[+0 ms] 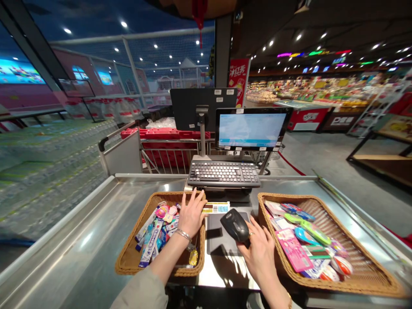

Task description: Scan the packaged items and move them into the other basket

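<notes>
My left hand [192,213] rests with spread fingers at the far edge of a wicker tray basket [131,234], just below a black keyboard [223,174]. It holds nothing, and a bracelet circles the wrist. That basket contains several small, colourful packets and tubes [154,234]. My right hand [257,253] is shut on a black handheld barcode scanner [234,225], above a dark mat [219,231]. Beside it, a second wicker tray basket [350,236] contains several pink, blue and green packaged items [302,244].
A steel checkout counter [74,231] runs around both baskets. A screen [252,128] and a black monitor back [202,103] stand behind the keyboard. Beyond them stands a metal cart with red baskets [164,150]. Stacked bottled water [48,171] is at left; shop displays [322,92] are at the back.
</notes>
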### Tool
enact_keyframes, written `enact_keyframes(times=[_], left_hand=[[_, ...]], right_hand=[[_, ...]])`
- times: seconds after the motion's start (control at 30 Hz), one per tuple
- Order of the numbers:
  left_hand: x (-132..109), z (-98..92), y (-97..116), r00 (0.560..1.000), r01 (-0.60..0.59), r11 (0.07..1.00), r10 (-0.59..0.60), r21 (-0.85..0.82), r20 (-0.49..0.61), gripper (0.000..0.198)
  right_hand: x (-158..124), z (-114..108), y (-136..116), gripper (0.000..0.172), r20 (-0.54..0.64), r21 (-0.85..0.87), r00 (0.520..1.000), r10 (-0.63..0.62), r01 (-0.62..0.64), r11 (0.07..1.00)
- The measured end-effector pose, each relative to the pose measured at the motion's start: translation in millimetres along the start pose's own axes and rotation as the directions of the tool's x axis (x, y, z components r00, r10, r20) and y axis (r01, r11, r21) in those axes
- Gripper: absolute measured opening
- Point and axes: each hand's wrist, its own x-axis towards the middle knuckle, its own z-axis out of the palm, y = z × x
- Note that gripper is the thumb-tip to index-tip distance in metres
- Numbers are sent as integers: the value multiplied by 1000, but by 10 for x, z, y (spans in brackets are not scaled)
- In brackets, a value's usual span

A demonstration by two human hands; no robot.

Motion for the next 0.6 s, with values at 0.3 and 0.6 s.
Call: enact_keyframes(times=[0.3,0.6], left_hand=[[90,31,108,998,-63,998,63,-8,-15,40],[170,80,141,994,-99,995,99,0,-51,39]], right_hand=[[-43,-78,12,27,-13,-45,1000,18,-19,999],[-36,-93,52,28,-14,-44,1000,22,-22,999]])
